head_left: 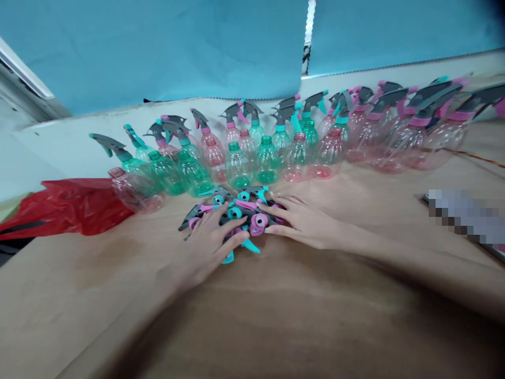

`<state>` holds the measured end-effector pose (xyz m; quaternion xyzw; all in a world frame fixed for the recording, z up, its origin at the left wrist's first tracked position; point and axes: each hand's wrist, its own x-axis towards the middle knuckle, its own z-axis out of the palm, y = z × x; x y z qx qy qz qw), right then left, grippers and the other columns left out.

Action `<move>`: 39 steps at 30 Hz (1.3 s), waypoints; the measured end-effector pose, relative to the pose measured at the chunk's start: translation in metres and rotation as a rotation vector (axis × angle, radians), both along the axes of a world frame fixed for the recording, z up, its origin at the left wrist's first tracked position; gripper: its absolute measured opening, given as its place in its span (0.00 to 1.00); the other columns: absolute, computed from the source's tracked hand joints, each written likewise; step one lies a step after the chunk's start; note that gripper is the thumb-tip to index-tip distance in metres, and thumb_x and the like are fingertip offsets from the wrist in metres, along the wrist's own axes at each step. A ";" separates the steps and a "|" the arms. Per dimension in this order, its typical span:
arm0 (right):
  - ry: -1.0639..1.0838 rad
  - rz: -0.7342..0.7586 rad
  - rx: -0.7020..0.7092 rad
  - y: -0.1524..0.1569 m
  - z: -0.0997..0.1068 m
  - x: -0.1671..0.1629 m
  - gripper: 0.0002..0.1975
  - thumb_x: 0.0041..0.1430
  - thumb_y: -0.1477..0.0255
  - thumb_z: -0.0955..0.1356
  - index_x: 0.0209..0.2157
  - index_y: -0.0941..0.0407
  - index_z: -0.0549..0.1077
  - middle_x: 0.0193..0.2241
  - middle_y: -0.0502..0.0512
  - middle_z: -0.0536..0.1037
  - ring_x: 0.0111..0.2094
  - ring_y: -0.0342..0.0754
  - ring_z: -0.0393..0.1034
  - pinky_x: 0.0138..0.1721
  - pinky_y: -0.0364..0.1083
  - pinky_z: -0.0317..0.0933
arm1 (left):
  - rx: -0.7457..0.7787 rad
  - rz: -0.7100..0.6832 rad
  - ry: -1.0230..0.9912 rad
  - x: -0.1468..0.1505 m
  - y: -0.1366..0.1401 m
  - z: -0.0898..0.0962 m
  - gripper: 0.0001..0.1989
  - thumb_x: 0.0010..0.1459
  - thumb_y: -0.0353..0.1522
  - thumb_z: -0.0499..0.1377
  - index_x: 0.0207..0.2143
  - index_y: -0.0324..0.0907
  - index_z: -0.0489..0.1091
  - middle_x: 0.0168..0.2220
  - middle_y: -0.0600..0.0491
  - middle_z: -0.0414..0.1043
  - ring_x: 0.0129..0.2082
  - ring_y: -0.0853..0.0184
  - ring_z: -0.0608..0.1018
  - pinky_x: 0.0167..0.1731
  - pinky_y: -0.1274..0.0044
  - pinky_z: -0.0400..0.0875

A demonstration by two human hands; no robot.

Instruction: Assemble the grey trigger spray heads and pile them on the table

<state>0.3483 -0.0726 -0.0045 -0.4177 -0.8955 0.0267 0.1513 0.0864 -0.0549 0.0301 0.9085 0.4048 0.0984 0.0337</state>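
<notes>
A pile of loose trigger spray heads (259, 221), grey with pink or turquoise collars and triggers, lies on the wooden table. My left hand (211, 239) rests over the pile's left side with fingers spread. From the right, my right hand (295, 221) reaches to the pile's other side, its fingers apart and touching the heads. Neither hand is closed around a spray head. Just behind the pile stand open-necked bottles, among them a clear green bottle (267, 160) and a clear pink bottle (298, 158).
Several bottles fitted with spray heads (424, 126) line the wall, densest at the right. A red plastic bag (87, 205) lies at the left beside a tilted pink bottle (136, 189). A flat pixelated object (467, 216) is at the right. Blue cloth (189, 47) hangs behind.
</notes>
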 end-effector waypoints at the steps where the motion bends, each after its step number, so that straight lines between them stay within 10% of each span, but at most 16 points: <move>1: 0.007 -0.022 0.010 -0.002 0.001 0.001 0.22 0.67 0.60 0.57 0.61 0.42 0.58 0.64 0.52 0.56 0.64 0.58 0.46 0.58 0.65 0.49 | 0.015 0.022 -0.052 -0.001 0.001 0.005 0.24 0.65 0.48 0.42 0.50 0.50 0.70 0.61 0.50 0.59 0.61 0.52 0.61 0.59 0.55 0.56; 6: 0.032 -0.124 0.025 -0.004 0.003 0.001 0.28 0.65 0.54 0.55 0.61 0.50 0.60 0.63 0.61 0.58 0.64 0.62 0.48 0.57 0.65 0.51 | 0.139 0.090 -0.118 0.005 0.005 0.022 0.26 0.65 0.48 0.42 0.55 0.43 0.65 0.61 0.47 0.61 0.59 0.56 0.65 0.59 0.59 0.56; 20: 0.000 -0.325 0.000 -0.014 -0.001 -0.031 0.43 0.59 0.44 0.50 0.63 0.60 0.55 0.62 0.70 0.59 0.61 0.68 0.52 0.54 0.68 0.53 | 0.039 -0.035 0.256 0.020 0.005 -0.003 0.38 0.62 0.53 0.44 0.62 0.34 0.57 0.64 0.37 0.53 0.63 0.47 0.58 0.59 0.55 0.53; 39: 0.035 -0.146 0.051 -0.009 -0.014 -0.010 0.35 0.59 0.48 0.59 0.64 0.47 0.54 0.68 0.61 0.42 0.66 0.62 0.41 0.60 0.66 0.45 | 0.114 -0.093 0.131 0.004 0.023 -0.012 0.28 0.62 0.49 0.50 0.60 0.46 0.58 0.62 0.42 0.58 0.61 0.50 0.62 0.56 0.54 0.58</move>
